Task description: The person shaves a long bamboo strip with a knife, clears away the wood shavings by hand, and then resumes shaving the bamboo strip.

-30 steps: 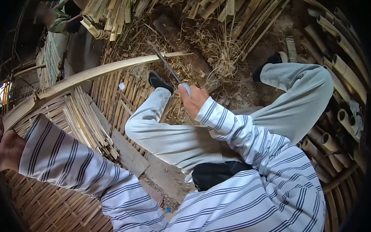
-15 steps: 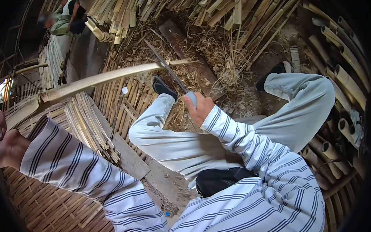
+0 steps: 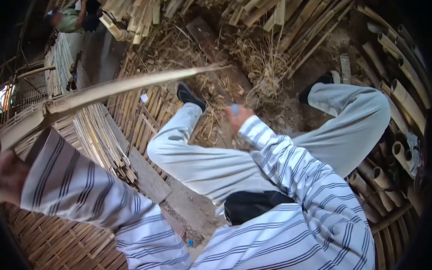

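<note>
- The right hand (image 3: 240, 118) has shifted a little to the right, away from the black shoe (image 3: 190, 97) on the left foot; its fingers are wrapped around a grey-handled knife (image 3: 235, 109).
- Half a second ago the long, dark metal blade lay plainly across the strip near its tip; now no blade can be made out there, probably lost in motion blur.
- The long, pale, split-bamboo strip (image 3: 127, 86) keeps much the same place, slanting from the left edge to a narrow tip above the dark, flat wooden plank (image 3: 201, 30), but its surface looks more smeared.
- The left hand (image 3: 10, 178), blurred at the left edge, stays beside the strip's near end; I cannot tell whether its fingers grip it or rest open against it.
- Taken together, the shift and the blur suggest a quick knife stroke around the tip, with the strip's shaping under way.
- Curly, straw-coloured bamboo shavings (image 3: 265, 86) lie on the ground beyond the right hand, fitting that reading.
</note>
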A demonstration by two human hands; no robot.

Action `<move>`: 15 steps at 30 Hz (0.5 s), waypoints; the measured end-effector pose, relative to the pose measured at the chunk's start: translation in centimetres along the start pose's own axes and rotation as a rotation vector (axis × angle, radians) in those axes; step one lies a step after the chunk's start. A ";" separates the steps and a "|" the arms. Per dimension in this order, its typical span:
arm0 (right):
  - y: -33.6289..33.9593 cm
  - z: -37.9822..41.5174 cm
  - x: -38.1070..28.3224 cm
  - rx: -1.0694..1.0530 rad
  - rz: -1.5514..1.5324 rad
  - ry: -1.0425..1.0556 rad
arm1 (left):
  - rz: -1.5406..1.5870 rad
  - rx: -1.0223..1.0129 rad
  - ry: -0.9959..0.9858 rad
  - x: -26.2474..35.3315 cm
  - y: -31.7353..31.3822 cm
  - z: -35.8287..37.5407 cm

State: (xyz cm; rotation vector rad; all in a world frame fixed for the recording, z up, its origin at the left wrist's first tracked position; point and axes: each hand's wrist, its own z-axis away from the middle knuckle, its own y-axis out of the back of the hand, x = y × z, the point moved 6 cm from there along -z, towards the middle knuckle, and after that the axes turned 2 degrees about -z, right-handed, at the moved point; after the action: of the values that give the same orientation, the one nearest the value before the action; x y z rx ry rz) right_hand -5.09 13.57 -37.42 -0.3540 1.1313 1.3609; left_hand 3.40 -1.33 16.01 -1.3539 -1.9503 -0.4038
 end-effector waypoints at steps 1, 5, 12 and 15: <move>-1.3 -2.3 4.3 0.095 0.050 -0.060 | 0.015 -0.029 0.020 -0.2 0.0 -0.2; 1.7 -2.2 3.6 0.013 0.005 -0.065 | -0.036 -0.150 0.164 -5.3 3.3 -1.3; 1.8 -0.9 -0.2 -0.061 -0.085 -0.058 | 0.185 -0.443 0.020 -2.7 2.3 -2.4; 2.6 -0.3 -0.7 -0.041 -0.155 -0.061 | 0.087 -0.405 -0.197 1.6 2.0 -3.0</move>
State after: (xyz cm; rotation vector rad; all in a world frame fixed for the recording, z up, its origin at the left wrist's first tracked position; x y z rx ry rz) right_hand -7.40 13.58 -35.96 -0.4187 1.0054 1.2516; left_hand 6.03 -1.28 18.99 -1.7860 -2.0307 -0.6724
